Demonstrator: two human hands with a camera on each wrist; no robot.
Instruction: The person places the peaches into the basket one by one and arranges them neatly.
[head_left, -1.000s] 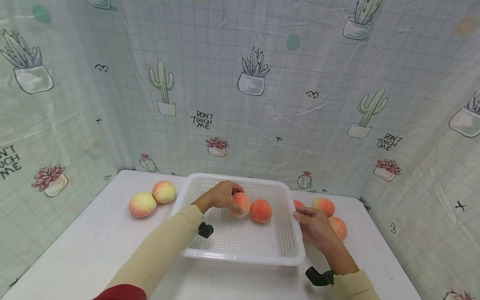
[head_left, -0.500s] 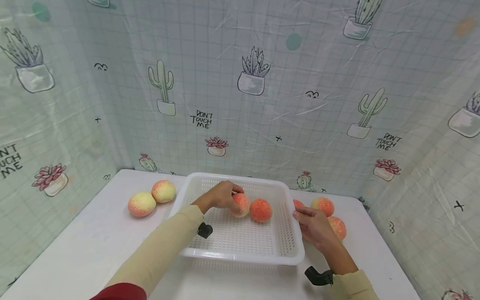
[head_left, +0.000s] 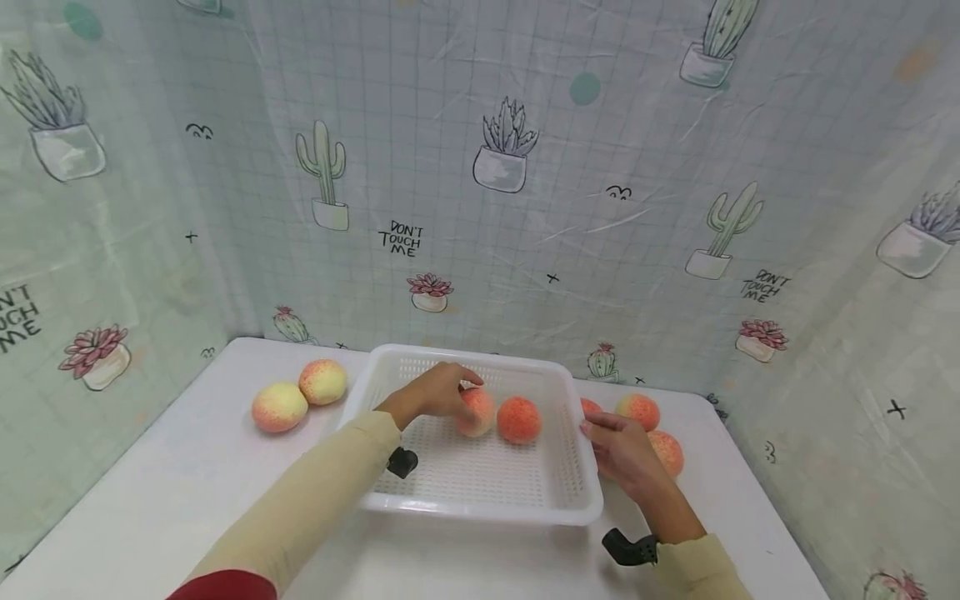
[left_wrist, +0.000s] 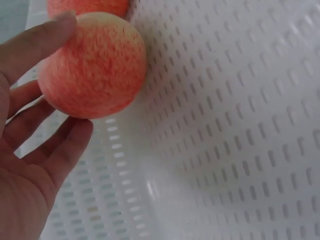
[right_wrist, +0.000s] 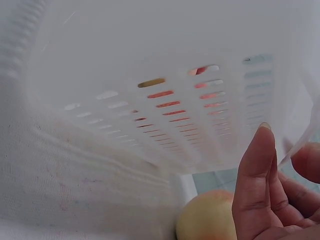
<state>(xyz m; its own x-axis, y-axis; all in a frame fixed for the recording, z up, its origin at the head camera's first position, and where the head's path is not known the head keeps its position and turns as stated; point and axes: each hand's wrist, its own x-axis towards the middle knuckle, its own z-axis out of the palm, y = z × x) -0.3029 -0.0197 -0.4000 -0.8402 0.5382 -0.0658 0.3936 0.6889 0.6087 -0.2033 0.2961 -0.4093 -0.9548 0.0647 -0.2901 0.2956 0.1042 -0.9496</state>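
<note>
A white perforated basket (head_left: 487, 507) rests on the table, with two red-orange peaches inside. My left hand (head_left: 435, 392) reaches in from the left, thumb and fingertips around the nearer peach (head_left: 476, 413). Seen from the left wrist, the thumb lies over one edge of that peach (left_wrist: 95, 70) and fingertips touch its opposite side; the palm stays apart from it. Beside it sits a redder peach (head_left: 519, 420). At the basket's right side, my right hand (head_left: 628, 450) pinches the rim between thumb and fingers. The right wrist view shows these fingers (right_wrist: 257, 175) against the outer wall.
Two yellowish peaches, one nearer (head_left: 280, 407) and one farther (head_left: 323, 382), lie left of the basket. On the right are several more, including a far peach (head_left: 638, 411) and one behind my hand (head_left: 667, 452). A patterned curtain (head_left: 510, 250) encloses the white table (head_left: 187, 492).
The view has shifted slightly. My left hand's forefinger is a little more lifted from the peach, which has barely moved. My right hand stays at the basket's rim.
</note>
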